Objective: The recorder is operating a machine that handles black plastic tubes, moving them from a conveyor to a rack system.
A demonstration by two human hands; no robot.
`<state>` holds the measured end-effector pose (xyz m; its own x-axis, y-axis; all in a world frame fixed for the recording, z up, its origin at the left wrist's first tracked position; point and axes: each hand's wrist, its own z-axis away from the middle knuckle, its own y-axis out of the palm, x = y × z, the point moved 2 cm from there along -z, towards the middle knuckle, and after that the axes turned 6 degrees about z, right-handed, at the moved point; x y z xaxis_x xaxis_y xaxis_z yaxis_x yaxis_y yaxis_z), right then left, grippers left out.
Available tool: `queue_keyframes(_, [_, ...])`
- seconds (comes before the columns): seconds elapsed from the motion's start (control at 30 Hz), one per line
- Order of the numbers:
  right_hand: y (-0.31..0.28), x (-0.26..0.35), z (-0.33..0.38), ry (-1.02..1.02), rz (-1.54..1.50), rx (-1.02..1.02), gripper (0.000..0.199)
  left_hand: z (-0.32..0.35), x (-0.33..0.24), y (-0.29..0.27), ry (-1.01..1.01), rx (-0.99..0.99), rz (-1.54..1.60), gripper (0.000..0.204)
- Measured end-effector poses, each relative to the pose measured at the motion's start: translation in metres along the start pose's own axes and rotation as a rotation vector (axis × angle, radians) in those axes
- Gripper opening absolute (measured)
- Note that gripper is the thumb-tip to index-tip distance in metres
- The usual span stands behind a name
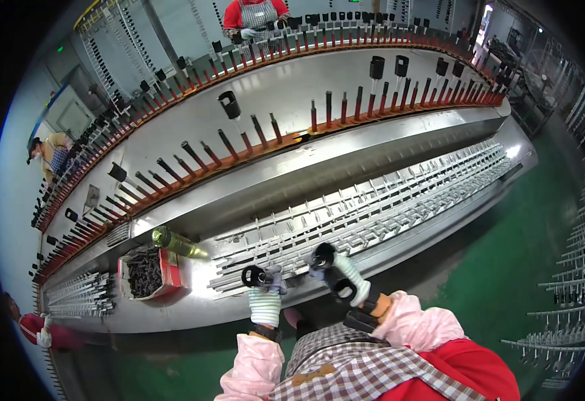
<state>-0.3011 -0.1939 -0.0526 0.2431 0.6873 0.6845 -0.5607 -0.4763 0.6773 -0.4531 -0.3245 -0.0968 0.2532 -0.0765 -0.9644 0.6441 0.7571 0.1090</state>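
My left hand point(264, 304), in a pale striped glove with grey fingers, is closed round a black hollow part with a round opening point(253, 275). Close to its right, my right hand point(351, 273), gloved alike, grips black hollow parts; one ring-like end point(323, 254) points up and away, another open end point(343, 289) faces down toward my wrist. Both hands are above the near edge of a metal bench point(202, 274). Just beyond them, silvery racks with rows of short pegs point(373, 217) lie along it.
Left of the racks lie a green bottle point(177, 242) and a red-and-white box of small dark pieces point(144, 275). More silvery rods point(82, 294) are further left. A curved line of red-and-black upright holders point(225, 144) runs behind. Co-workers point(256, 17) stand around it. Hanging racks point(563, 314) are at right.
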Motion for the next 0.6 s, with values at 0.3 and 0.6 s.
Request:
queue_keyframes(0.3, [-0.056,-0.07,-0.05,-0.371,1.015,-0.135,0.031,-0.018,0.006,-0.003,-0.059,0.006,-0.136,0.015])
queue_keyframes(0.6, [-0.057,0.038,-0.016,-0.334,1.255,-0.237,0.026,-0.04,0.023,-0.015,-0.005,0.018,-0.062,0.018])
